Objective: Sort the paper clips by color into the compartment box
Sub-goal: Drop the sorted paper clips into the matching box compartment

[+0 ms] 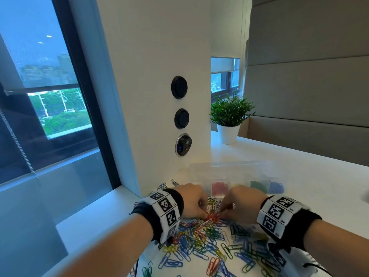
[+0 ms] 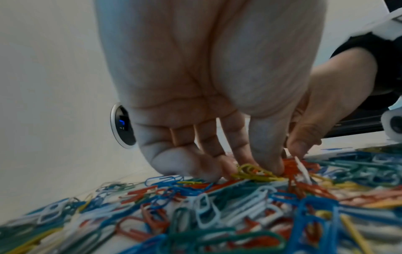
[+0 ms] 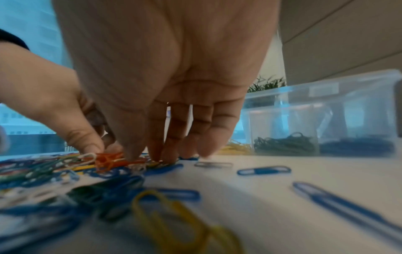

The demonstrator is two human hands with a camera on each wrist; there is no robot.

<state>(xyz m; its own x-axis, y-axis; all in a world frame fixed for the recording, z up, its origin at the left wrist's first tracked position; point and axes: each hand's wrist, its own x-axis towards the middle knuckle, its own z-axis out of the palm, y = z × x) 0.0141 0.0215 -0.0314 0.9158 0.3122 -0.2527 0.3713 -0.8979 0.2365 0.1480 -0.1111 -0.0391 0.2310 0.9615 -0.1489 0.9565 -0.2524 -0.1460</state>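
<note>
Head view: both hands down in the heap of paper clips (image 1: 209, 236) spread across the white table (image 1: 299, 176). Left hand (image 1: 189, 200) and right hand (image 1: 243, 204) nearly meeting, fingertips converging on a tangle of red clips (image 1: 212, 215) at the far edge of the pile. Just beyond, the clear compartment box (image 1: 237, 176), blurred, with red, green and blue batches showing in separate cells. Marker bands on both wrists. Further back, a potted plant (image 1: 229, 116) and three round fittings on the white pillar (image 1: 159, 56).

Left wrist view: palm overhead, fingers curled down into the clips, thumb and forefinger closed around a small bunch of yellow clips (image 2: 254, 173). Right hand's fingertips (image 2: 300, 147) pressing in right alongside, on the red tangle. Blue, white, green and red clips strewn blurrily in front. Round silver socket (image 2: 121, 125) on the wall behind.

Right wrist view: fingers pointing down onto the pile, tips touching the clips beside the red cluster (image 3: 108, 161); whether anything is truly pinched, impossible to tell. Left hand's thumb (image 3: 85, 137) against a white clip. Off to the right, the box wall (image 3: 326, 96), green clips (image 3: 284, 142) in one cell, blue clips (image 3: 356, 144) in the next, yellow ones (image 3: 237, 147) in the cell left of the green.
</note>
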